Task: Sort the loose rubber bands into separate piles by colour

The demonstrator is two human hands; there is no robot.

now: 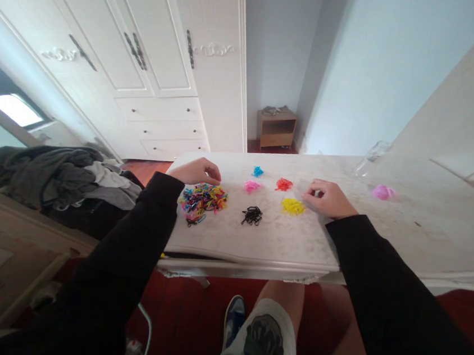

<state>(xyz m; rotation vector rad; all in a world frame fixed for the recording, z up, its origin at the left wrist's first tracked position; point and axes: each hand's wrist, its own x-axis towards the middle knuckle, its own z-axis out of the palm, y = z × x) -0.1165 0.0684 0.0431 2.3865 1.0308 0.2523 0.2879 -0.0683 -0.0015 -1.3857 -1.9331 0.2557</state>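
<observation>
A mixed pile of small, many-coloured loops that look like rubber bands [204,201] lies at the left of the white tabletop. Just above its back edge, my left hand [200,170] is closed with its fingers bent down; anything in its fingertips is too small to make out. My right hand [326,197] rests beside the yellow pile [293,207], thumb and fingertips pinched together, their contents unclear. Single-colour piles lie between the hands: blue [257,171], pink [252,186], red [284,184] and black [252,216].
A clear glass or jar [372,158] lies tilted at the table's back right, with a pink-purple bundle [383,192] near it. Dark and grey clothes [58,181] are heaped at the left. White wardrobes and a small wooden cabinet [276,129] stand beyond the table.
</observation>
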